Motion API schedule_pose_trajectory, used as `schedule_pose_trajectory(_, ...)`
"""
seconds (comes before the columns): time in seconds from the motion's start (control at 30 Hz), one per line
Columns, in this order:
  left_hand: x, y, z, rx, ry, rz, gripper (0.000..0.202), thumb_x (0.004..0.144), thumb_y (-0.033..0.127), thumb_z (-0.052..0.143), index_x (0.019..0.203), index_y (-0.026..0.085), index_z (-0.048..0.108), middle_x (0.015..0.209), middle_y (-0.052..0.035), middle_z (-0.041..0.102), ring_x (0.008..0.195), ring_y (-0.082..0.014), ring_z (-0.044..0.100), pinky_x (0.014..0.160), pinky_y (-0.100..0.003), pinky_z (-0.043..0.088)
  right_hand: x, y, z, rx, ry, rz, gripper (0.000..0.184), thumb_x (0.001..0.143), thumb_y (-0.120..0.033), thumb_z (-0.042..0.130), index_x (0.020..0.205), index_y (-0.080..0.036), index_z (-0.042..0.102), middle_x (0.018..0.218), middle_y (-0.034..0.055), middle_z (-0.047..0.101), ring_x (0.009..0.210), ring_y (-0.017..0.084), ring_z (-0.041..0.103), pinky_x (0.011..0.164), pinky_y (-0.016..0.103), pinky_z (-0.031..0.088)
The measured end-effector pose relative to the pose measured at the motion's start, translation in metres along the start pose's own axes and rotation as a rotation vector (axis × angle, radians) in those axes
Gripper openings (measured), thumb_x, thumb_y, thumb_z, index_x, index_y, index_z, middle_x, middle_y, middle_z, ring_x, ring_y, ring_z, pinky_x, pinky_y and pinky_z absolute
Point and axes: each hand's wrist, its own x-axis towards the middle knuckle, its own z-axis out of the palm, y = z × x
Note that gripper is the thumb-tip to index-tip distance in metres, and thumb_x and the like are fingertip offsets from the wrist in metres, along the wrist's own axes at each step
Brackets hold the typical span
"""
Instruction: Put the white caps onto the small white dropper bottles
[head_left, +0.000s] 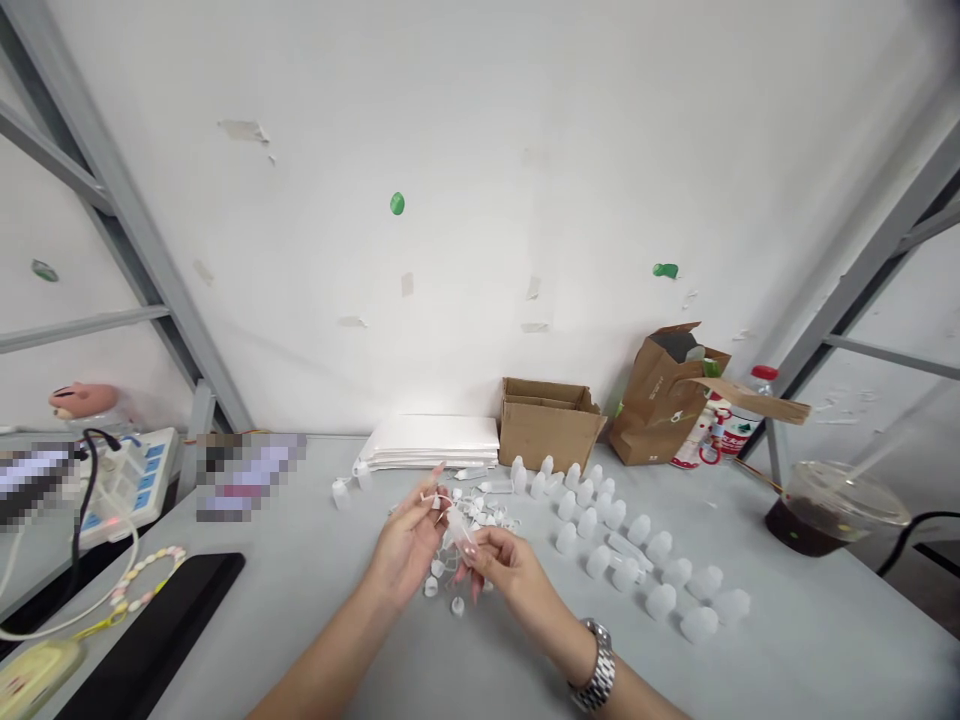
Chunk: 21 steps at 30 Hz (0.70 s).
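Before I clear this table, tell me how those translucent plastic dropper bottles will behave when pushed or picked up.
Probably light and a little squeezable: the translucent plastic dropper bottles look thin-walled and empty. Standing close together on the grey table, one nudged could likely tip its neighbours. Their smooth rounded bodies would probably roll once on their sides.

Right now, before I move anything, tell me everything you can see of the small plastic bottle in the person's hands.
The small bottle is milky, translucent plastic, narrow and tapering, with no cap that can be made out. It is held tilted above the table, pinched by the fingers of the right hand, which hide its lower end, and sits close to the left hand.
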Motion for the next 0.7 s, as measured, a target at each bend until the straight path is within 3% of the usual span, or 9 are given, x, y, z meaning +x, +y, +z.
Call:
schedule_pose_trajectory(0.17,-0.0009,-0.0069,-0.0001,0.036,-0.006,-0.014,0.026,0.075,0.012,0.053,0.098,0.019,0.062,0.098,-0.0047,0.063,0.097,-0.0153,0.057,0.079,-0.023,0.044,-0.0017,0.0091,0.0054,-0.072,0.056,-0.021,0.035,0.070,-0.049,0.062,0.075,-0.016,0.052,0.062,0.0018,0.062,0.054,0.012,0.055,0.050,0.023,0.041)
schedule_pose_trajectory(0.27,-0.0036,-0.0097,0.0023,0.039,-0.017,-0.026,0.014,0.076,0.014,0.053,0.086,0.017,0.063,0.100,-0.0064,0.064,0.104,-0.0188,0.055,0.086,-0.027,0.043,-0.0023,0.0105,0.0048,-0.108,0.071,-0.034,0.032,0.072,-0.046,0.061,0.076,-0.016,0.052,0.063,0.0020,0.062,0.056,0.012,0.056,0.049,0.022,0.041)
schedule_pose_trajectory(0.4,-0.0074,-0.0094,0.0047,0.071,-0.062,-0.049,0.010,0.075,0.017,0.058,0.085,0.019,0.060,0.095,-0.0060,0.067,0.107,-0.0206,0.054,0.090,-0.030,0.041,-0.0030,0.0115,0.0034,-0.153,0.091,-0.056,0.030,0.073,-0.044,0.061,0.077,-0.016,0.053,0.066,0.0022,0.063,0.056,0.012,0.055,0.050,0.022,0.041)
schedule_pose_trajectory(0.53,-0.0085,-0.0077,0.0051,0.133,-0.093,-0.077,0.014,0.071,0.020,0.063,0.085,0.019,0.060,0.103,-0.0060,0.066,0.108,-0.0224,0.053,0.089,-0.032,0.042,-0.0044,0.0087,0.0022,-0.220,0.124,-0.085,0.028,0.074,-0.043,0.060,0.076,-0.016,0.053,0.064,0.0009,0.061,0.053,0.011,0.052,0.052,0.023,0.040)
schedule_pose_trajectory(0.7,-0.0059,-0.0077,0.0022,0.199,0.000,-0.068,0.014,0.062,0.020,0.070,0.075,0.016,0.067,0.094,-0.0061,0.068,0.103,-0.0220,0.055,0.087,-0.029,0.040,-0.0059,0.0026,0.0021,-0.379,0.218,-0.115,0.022,0.075,-0.038,0.059,0.076,-0.018,0.053,0.059,-0.0015,0.058,0.053,0.012,0.049,0.053,0.024,0.037)
